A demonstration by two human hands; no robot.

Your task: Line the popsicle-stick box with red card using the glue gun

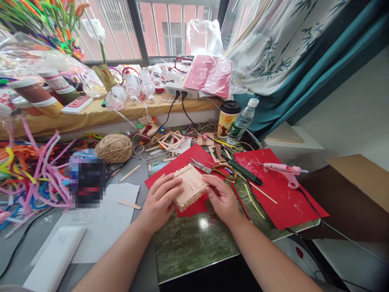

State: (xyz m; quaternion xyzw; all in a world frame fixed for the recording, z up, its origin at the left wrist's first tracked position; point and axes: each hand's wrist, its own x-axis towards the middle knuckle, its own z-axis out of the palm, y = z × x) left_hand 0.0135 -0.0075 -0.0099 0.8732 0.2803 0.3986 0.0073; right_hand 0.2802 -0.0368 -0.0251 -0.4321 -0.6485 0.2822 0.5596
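Observation:
Between my two hands is a small box of wooden craft sticks [191,184], tilted, with flat sticks across its top and stacked rounded stick ends along its side. My left hand [162,196] grips its left side, fingers lying over the top edge. On the right, my right hand [221,198] pinches the box's corner with thumb and fingers. Beneath it lies a sheet of red paper [196,209]. Just beyond the box, a pair of scissors [226,170] with brown handles rests beside a dark green utility knife [246,172].
A pink glue gun [282,168] lies on another red sheet [282,202] at right. Behind stand a water bottle [243,121] and a paper cup [227,119]. A twine ball [114,148], pink pipe cleaners [45,162] and a white box [56,257] are on the left.

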